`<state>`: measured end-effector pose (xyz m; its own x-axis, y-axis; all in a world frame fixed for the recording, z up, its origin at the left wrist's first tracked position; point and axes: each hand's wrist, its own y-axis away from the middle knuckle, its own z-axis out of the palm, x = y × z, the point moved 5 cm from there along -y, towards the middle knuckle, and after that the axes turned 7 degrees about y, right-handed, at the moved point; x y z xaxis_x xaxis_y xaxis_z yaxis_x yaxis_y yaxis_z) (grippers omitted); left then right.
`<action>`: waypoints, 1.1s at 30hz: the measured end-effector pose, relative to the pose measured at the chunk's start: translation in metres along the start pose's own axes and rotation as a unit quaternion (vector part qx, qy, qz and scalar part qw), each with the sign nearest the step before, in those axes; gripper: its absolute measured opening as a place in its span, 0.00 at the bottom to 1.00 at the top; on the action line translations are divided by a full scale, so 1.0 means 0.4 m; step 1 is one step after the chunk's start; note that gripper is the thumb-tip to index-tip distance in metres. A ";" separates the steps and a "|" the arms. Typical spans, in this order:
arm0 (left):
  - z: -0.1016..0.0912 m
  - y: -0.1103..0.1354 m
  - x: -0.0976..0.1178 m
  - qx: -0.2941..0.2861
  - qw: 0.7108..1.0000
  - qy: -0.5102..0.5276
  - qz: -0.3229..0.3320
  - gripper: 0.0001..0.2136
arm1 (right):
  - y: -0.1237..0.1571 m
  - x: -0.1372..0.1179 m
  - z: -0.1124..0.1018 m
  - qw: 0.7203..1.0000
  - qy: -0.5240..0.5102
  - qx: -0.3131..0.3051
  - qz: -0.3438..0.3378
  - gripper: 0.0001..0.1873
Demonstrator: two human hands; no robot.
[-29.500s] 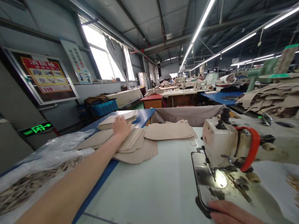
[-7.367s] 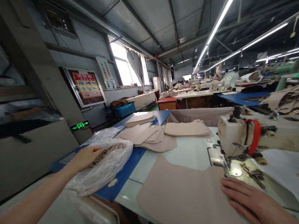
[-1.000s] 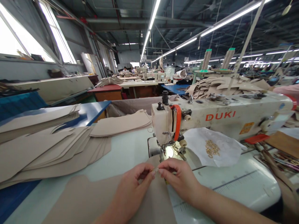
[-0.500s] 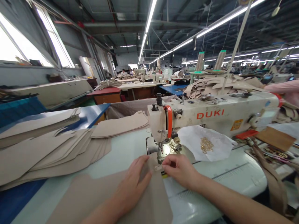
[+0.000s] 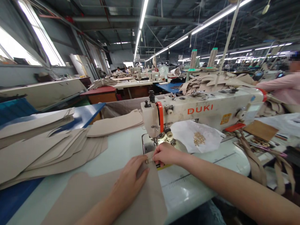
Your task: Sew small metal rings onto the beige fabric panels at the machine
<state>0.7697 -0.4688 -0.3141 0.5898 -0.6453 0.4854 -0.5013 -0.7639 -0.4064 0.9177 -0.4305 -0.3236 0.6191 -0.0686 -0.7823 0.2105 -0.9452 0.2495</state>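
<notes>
A beige cut fabric piece (image 5: 93, 197) lies on the pale sewing table (image 5: 122, 150) in front of me. My left hand (image 5: 130, 182) presses flat on it, fingers stretched toward the needle. My right hand (image 5: 165, 153) pinches a small strip with a metal ring (image 5: 148, 161) at the fabric's top edge. Both hands sit just below the presser foot of the white DUKI sewing machine (image 5: 201, 109).
Stacks of beige cut pieces (image 5: 47, 147) cover the left of the table and the blue side table (image 5: 89, 111). A white sheet with small gold rings (image 5: 199, 139) lies behind the machine head. Brown straps (image 5: 255, 159) hang at right. A person in pink (image 5: 281, 89) sits far right.
My left hand went from pinching the small strip to lying flat on the fabric. My right hand moved the strip up toward the presser foot. My view shifted right.
</notes>
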 end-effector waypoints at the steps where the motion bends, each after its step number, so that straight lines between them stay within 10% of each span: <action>1: -0.002 -0.010 0.006 0.012 1.000 -0.005 0.022 0.10 | -0.001 0.000 -0.001 1.000 0.006 -0.005 0.004 0.09; 9: 0.027 -0.052 0.049 0.027 0.983 -0.095 0.154 0.11 | -0.005 -0.005 -0.002 0.999 0.037 -0.029 0.024 0.10; 21: 0.037 -0.062 0.041 0.005 0.989 -0.100 0.106 0.10 | 0.039 -0.020 -0.045 0.973 0.205 0.038 -0.095 0.08; 24: 0.035 -0.061 0.036 0.011 0.991 -0.085 0.103 0.09 | 0.118 -0.011 -0.045 0.930 0.301 0.066 -0.200 0.07; 28: 0.034 -0.057 0.031 0.033 0.992 -0.057 0.112 0.09 | 0.219 -0.006 0.004 0.772 0.479 0.065 -0.412 0.06; 33: 0.033 -0.056 0.028 0.030 0.993 -0.049 0.104 0.09 | 0.206 -0.010 0.033 0.732 0.491 0.090 -0.464 0.07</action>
<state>0.7957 -0.4591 -0.3097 0.5372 -0.7847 0.3092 -0.5824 -0.6103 -0.5369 0.9225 -0.5123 -0.3072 0.5360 0.8087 0.2424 0.8369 -0.4713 -0.2784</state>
